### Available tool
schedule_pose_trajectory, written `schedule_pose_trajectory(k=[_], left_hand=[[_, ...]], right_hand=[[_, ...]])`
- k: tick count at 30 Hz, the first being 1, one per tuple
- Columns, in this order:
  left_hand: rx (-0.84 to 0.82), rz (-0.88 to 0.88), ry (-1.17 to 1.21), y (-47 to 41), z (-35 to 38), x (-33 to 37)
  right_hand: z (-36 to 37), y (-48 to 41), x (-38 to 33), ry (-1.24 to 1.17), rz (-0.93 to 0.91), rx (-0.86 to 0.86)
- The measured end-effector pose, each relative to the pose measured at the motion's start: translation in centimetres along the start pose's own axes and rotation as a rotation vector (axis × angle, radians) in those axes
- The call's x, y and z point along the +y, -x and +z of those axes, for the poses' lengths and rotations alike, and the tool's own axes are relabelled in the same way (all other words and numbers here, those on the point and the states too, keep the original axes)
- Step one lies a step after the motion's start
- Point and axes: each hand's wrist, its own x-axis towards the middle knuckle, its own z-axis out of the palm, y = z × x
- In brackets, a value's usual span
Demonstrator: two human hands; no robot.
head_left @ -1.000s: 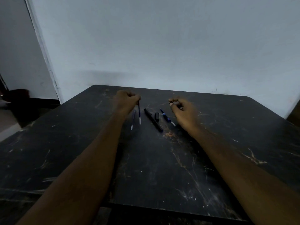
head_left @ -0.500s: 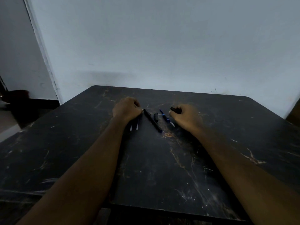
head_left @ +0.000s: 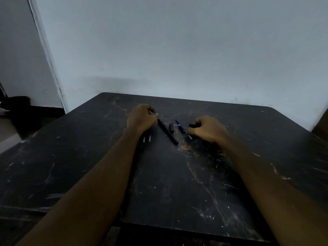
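Note:
Pen parts lie in a row on a scratched black table (head_left: 177, 183). My left hand (head_left: 142, 118) rests on the table with its fingers curled over the upper ends of two thin refills (head_left: 150, 138), whose pale lower tips stick out below my wrist. To its right lie a long black pen barrel (head_left: 167, 132), a short black cap (head_left: 171, 128) and a blue inner piece (head_left: 181, 126). My right hand (head_left: 207, 129) rests beside the blue piece and pinches a small black pen part (head_left: 192, 125) in its fingertips.
A pale wall (head_left: 177, 50) stands right behind the table's far edge. A doorway with a dark floor (head_left: 17, 110) opens at the left. A brown object (head_left: 322, 125) shows at the right edge. The table's near edge runs just under my forearms.
My left hand has lowered the refill it held upright until it lies flat beside the other. My right hand has come down onto the table, still pinching the small black part.

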Motion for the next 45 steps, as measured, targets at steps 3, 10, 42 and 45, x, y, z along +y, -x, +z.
schedule_pose_trajectory(k=[3, 10, 42, 45], left_hand=[[0.014, 0.013, -0.001, 0.0, 0.3, 0.1], [0.0, 0.071, 0.068, 0.3, 0.7, 1.0], [0.114, -0.239, 0.93, 0.5, 0.0, 3.6], [0.111, -0.238, 0.938, 0.5, 0.1, 3.7]], right_hand=[[0.2, 0.3, -0.1, 0.066, 0.015, -0.001], [0.2, 0.1, 0.1, 0.12, 0.046, 0.115], [1.2, -0.2, -0.4, -0.295, -0.23, 0.224], [1.3, -0.1, -0.7, -0.283, -0.261, 0.237]])
